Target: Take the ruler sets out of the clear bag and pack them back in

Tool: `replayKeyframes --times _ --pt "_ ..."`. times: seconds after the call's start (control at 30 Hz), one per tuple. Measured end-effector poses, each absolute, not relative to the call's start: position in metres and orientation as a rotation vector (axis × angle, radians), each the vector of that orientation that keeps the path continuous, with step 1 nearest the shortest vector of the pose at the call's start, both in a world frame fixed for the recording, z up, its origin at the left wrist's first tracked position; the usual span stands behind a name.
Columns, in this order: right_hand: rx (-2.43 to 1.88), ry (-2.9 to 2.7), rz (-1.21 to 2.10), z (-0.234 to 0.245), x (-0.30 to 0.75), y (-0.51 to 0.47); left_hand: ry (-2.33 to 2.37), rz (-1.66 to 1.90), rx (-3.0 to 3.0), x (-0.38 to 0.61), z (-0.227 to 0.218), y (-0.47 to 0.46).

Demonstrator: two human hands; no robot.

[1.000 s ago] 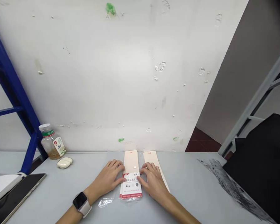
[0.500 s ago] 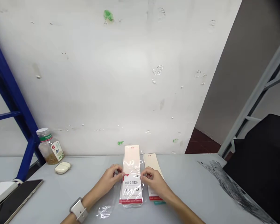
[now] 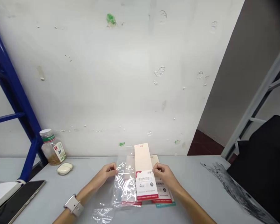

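My left hand (image 3: 109, 170), a watch on its wrist, pinches the left edge of a clear plastic bag (image 3: 118, 189) that shines with reflections. Through the bag shows a cream ruler-set packet (image 3: 130, 203) with a red bottom band. Between finger and thumb, my right hand (image 3: 165, 175) grips the right edge of another ruler-set packet (image 3: 147, 186), cream above, with a white printed label and a red band. Behind the held packet and my right hand, a third packet (image 3: 165, 196) lies partly covered, with a teal edge (image 3: 165, 205) poking out under it.
A crumpled piece of clear plastic (image 3: 102, 214) lies at the front. To the left are a white earbud case (image 3: 64, 168), a lidded jar (image 3: 52, 147), a phone or tablet (image 3: 21, 199) and a white box (image 3: 3, 193). A black cloth-like object (image 3: 263, 158) stands at the right.
One packet has moved right, out from under the shiny plastic, with my right hand at its edge. The clear bag has shifted left beside it, and my hands are farther apart.
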State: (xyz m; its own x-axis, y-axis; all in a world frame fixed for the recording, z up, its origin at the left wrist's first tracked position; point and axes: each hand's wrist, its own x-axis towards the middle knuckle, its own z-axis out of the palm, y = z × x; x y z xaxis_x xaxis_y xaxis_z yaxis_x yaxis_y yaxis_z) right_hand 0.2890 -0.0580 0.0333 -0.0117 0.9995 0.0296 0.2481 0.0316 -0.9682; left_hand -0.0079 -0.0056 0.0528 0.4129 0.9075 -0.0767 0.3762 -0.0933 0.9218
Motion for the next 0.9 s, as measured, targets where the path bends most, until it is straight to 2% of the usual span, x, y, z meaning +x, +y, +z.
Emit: replayKeyframes --times 0.3,0.4,0.53,0.6,0.67,0.9 --pt "-1.654 -1.643 1.031 0.027 0.349 -0.046 1.275 0.483 1.998 -0.041 0.055 0.006" --pt "-1.747 -1.742 1.014 0.025 0.357 -0.049 1.447 0.513 2.145 -0.044 0.052 0.006" --pt "-1.848 -1.825 0.678 0.027 0.345 -0.053 1.510 0.640 2.454 -0.035 0.053 -0.004" --pt "-1.756 -1.918 0.376 0.029 0.330 -0.057 1.310 0.579 2.542 -0.028 0.054 -0.011" --pt "-1.605 -2.045 0.239 0.031 0.312 -0.063 1.174 0.442 2.569 -0.022 0.053 -0.017" --pt "-1.323 -2.266 0.224 0.031 0.277 -0.083 1.136 0.165 2.540 -0.022 0.054 -0.020"
